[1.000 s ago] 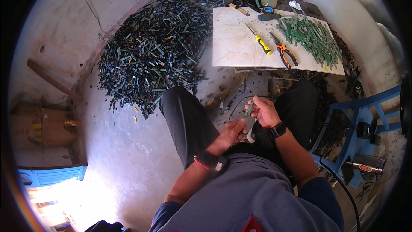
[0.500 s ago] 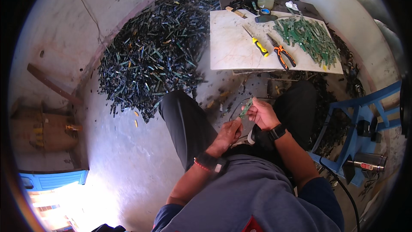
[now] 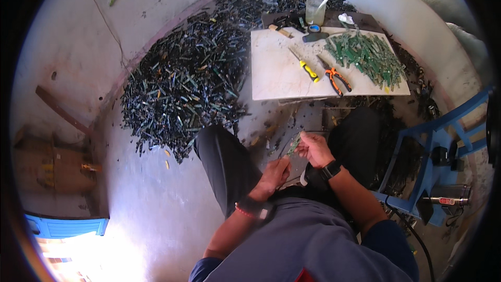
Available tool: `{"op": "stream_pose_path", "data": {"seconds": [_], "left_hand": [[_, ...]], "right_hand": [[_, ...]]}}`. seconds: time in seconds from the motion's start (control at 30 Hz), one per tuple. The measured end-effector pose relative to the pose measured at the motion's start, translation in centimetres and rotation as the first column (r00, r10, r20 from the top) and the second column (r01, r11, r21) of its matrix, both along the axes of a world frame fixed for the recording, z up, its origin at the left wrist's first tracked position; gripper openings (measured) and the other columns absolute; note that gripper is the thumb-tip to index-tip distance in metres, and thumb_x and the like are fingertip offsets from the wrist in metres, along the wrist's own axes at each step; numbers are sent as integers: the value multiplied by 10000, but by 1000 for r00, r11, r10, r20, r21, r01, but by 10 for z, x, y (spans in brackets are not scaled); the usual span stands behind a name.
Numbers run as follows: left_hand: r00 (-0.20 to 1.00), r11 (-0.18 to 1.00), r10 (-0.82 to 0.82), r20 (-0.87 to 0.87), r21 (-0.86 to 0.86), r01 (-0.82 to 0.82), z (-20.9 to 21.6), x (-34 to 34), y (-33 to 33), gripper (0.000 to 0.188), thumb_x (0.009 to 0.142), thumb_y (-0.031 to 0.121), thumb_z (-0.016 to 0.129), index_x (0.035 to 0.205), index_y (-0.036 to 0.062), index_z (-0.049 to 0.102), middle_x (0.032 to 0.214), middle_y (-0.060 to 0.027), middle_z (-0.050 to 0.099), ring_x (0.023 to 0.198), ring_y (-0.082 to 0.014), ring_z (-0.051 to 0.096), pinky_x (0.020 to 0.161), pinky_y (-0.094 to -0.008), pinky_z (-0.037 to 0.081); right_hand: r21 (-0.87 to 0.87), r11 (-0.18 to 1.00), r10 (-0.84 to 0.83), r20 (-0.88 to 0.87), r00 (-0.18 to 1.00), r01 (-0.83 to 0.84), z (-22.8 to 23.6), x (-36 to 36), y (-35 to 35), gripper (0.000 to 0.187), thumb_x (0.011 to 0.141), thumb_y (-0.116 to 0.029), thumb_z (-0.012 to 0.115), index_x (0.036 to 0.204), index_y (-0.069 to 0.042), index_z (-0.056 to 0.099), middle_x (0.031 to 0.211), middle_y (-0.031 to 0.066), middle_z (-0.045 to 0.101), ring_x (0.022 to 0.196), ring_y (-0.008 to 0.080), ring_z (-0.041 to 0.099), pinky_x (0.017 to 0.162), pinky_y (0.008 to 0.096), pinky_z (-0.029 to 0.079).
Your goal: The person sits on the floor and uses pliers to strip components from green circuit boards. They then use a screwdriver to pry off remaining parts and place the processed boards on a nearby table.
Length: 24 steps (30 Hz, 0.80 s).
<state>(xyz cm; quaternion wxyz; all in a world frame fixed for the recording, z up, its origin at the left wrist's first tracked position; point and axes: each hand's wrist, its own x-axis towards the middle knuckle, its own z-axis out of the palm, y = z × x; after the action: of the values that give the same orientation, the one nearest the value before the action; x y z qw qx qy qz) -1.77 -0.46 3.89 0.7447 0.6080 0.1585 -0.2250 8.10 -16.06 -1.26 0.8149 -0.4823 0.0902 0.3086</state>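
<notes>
Above my lap, a thin green strip, like a piece of circuit board (image 3: 294,146), stands at a slant between my hands. My right hand (image 3: 315,151) pinches its upper end between thumb and fingers. Lower and to the left, my left hand (image 3: 274,175) is closed with its fingertips at the strip's lower end; its grip is partly hidden. On the white board (image 3: 271,83) in front lie a yellow-handled screwdriver (image 3: 308,70), pliers with orange and black handles (image 3: 334,76) and a heap of similar green strips (image 3: 365,57).
A large pile of dark strips (image 3: 182,83) covers the floor at the left and back. Behind the board's tools stand a plastic cup (image 3: 314,13) and a roll of blue tape (image 3: 313,28). A blue chair (image 3: 425,177) at the right bears a metal flask (image 3: 450,195).
The view has tilted, so the board and tools sit slightly lower and further left. Both hands keep the strip between them, a little lower in the picture.
</notes>
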Motion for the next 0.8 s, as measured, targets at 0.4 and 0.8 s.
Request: {"op": "stream_pose_path", "data": {"seconds": [0.4,0.8], "left_hand": [[996,992,85,-22,-91,-87,6,5,-9,409,964,432,407,782,73,481,567,28,345,457,-68,279,423,-246,205],[990,989,123,65,-90,-117,45,62,-29,398,974,432,401,739,111,423,583,57,296,473,-50,257,427,-221,208]], "right_hand": [[-184,983,31,187,982,4,38,10,-4,333,918,-375,559,915,-46,610,778,26,637,648,95,604,515,204,432],[-131,895,-269,605,749,427,146,137,-54,332,848,-188,631,1091,30,570,814,20,608,653,79,576,535,202,458]]}}
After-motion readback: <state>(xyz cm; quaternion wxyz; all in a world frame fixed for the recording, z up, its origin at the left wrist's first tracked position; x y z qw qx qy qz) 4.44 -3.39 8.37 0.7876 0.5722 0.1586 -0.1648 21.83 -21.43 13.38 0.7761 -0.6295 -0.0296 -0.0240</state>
